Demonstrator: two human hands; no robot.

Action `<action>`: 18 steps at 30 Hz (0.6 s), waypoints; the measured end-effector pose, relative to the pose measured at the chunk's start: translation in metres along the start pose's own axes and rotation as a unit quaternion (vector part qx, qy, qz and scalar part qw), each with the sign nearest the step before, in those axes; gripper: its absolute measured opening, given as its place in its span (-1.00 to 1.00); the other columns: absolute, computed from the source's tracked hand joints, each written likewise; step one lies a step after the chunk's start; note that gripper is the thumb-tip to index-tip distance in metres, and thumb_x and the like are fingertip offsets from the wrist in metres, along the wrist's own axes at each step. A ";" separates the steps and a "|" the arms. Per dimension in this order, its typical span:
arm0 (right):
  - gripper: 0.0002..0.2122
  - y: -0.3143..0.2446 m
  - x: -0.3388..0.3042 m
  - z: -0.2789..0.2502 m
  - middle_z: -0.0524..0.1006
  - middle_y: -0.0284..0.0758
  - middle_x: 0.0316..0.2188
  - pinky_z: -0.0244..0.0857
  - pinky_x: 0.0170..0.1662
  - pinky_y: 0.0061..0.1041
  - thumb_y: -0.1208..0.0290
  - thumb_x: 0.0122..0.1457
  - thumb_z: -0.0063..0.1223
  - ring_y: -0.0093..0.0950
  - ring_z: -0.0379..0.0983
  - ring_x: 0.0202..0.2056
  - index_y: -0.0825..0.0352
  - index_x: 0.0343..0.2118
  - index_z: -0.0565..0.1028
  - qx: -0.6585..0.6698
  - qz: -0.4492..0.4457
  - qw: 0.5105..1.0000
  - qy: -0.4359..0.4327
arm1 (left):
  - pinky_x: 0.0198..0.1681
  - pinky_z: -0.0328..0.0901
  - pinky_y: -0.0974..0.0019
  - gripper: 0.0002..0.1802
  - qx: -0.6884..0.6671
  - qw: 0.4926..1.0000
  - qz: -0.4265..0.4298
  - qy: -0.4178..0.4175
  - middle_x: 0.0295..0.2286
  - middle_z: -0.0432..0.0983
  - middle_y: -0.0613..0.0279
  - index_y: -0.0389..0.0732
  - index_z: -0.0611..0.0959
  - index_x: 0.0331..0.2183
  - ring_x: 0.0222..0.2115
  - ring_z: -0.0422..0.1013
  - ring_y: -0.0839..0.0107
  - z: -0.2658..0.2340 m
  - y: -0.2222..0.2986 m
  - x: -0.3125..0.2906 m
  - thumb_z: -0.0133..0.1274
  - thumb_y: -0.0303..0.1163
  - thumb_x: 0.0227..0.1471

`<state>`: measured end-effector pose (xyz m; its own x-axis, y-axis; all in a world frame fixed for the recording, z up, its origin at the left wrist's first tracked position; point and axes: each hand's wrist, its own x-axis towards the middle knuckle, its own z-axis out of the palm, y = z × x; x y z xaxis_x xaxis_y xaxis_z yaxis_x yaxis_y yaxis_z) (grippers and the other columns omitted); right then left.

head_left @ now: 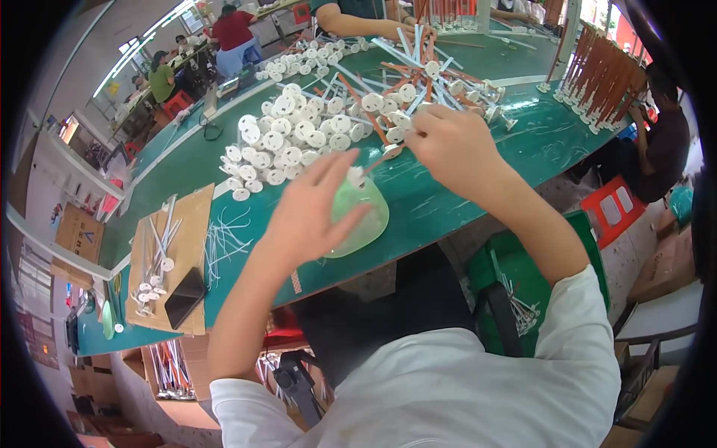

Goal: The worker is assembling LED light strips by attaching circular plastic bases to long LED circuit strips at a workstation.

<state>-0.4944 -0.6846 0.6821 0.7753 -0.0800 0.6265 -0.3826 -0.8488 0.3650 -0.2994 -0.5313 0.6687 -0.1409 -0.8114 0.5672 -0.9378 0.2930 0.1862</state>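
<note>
My right hand [452,145] is closed around a thin brown rod [379,162] that slants down to the left, in front of the heap of parts. By the rod's lower end is a small white piece [357,178]; I cannot tell whether they are joined. My left hand [310,205] has its fingers and thumb spread beside that piece, with nothing visible between them. Under it lies a pale green, translucent, rounded thing [373,222], perhaps a bowl, partly covered by the hand. A heap of white round disc-shaped parts [287,134] spreads beyond my left hand.
Brown and white rods with discs [433,71] pile up on the green table [463,198]. At left, cardboard [140,261] bears a dark flat device [184,297] and white rods; thin white strips [226,239] lie alongside. A green crate [478,261] stands below right. Another person's arm [366,26] reaches in opposite.
</note>
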 end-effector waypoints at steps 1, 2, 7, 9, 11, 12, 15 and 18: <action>-0.95 0.000 0.013 -0.007 0.37 -0.42 -0.55 0.36 -0.49 -0.47 0.47 -0.14 0.08 -0.48 0.43 -0.40 0.26 -0.55 0.50 -0.009 -0.036 0.999 0.026 | -0.13 0.35 0.12 -0.48 -0.038 0.998 0.039 0.011 -0.27 0.52 -0.08 -0.29 0.43 0.00 -0.20 0.44 -0.03 0.003 0.000 0.008 0.14 -0.36 -0.01; -0.95 0.000 0.024 -0.012 0.37 -0.42 -0.55 0.36 -0.49 -0.47 0.47 -0.14 0.08 -0.48 0.43 -0.40 0.26 -0.55 0.50 -0.015 -0.036 0.999 0.029 | -0.13 0.35 0.12 -0.48 -0.037 0.998 0.044 0.016 -0.27 0.52 -0.08 -0.29 0.43 0.00 -0.20 0.44 -0.03 0.006 -0.003 0.012 0.14 -0.36 -0.01; -0.84 0.001 0.064 -0.012 0.42 -0.44 -0.53 0.30 -0.57 -0.52 0.44 -0.17 0.23 -0.50 0.40 -0.48 0.27 -0.45 0.55 0.049 -0.120 0.967 0.221 | -0.32 0.32 0.19 -0.60 -0.333 0.937 -0.101 -0.029 -0.46 0.46 0.11 -0.29 0.37 -0.01 -0.41 0.44 0.14 0.035 -0.047 0.008 0.02 -0.39 0.13; -0.73 -0.014 0.068 0.003 0.48 -0.41 -0.48 0.28 -0.54 -0.49 0.44 -0.21 0.33 -0.47 0.39 -0.53 0.28 -0.36 0.58 0.226 -0.107 0.922 0.295 | -0.35 0.31 0.34 -0.68 -0.643 0.744 -0.181 0.034 -0.41 0.40 0.26 -0.22 0.34 0.00 -0.42 0.40 0.39 0.042 -0.063 -0.006 -0.12 -0.34 0.24; -0.74 -0.037 0.065 0.034 0.48 -0.40 -0.48 0.30 -0.52 -0.49 0.46 -0.23 0.34 -0.45 0.39 -0.53 0.30 -0.38 0.57 0.292 -0.090 0.910 0.279 | -0.31 0.31 0.34 -0.68 -0.701 0.683 -0.190 0.079 -0.36 0.40 0.22 -0.21 0.33 0.00 -0.39 0.40 0.38 0.047 -0.058 -0.007 -0.15 -0.31 0.25; -0.74 -0.048 0.064 0.051 0.48 -0.39 -0.48 0.32 -0.50 -0.49 0.47 -0.25 0.36 -0.44 0.40 -0.52 0.31 -0.41 0.56 0.357 -0.067 0.897 0.253 | -0.26 0.31 0.34 -0.68 -0.758 0.609 -0.200 0.119 -0.31 0.40 0.19 -0.20 0.33 0.00 -0.36 0.40 0.36 0.048 -0.059 -0.011 -0.19 -0.29 0.26; -0.76 -0.069 0.069 0.089 0.50 -0.35 -0.45 0.35 -0.49 -0.50 0.54 -0.27 0.34 -0.42 0.42 -0.50 0.33 -0.45 0.55 0.396 -0.102 0.875 0.257 | -0.15 0.32 0.32 -0.61 -0.719 0.653 -0.208 0.117 -0.20 0.37 0.20 -0.16 0.29 0.02 -0.21 0.38 0.41 0.048 -0.062 -0.019 -0.22 -0.16 0.26; -0.79 -0.080 0.075 0.108 0.50 -0.33 -0.44 0.39 -0.47 -0.50 0.61 -0.28 0.26 -0.41 0.44 -0.49 0.36 -0.48 0.53 0.408 -0.112 0.863 0.276 | -0.12 0.32 0.36 -0.55 -0.692 0.678 -0.224 0.106 -0.14 0.32 0.25 -0.14 0.27 0.03 -0.16 0.35 0.47 0.049 -0.075 -0.026 -0.22 -0.05 0.25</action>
<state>-0.3517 -0.6790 0.6255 0.3409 0.2033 0.9179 0.4014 -0.9143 0.0535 -0.2412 -0.5572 0.6005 0.2470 -0.9278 0.2797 0.3454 0.3540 0.8691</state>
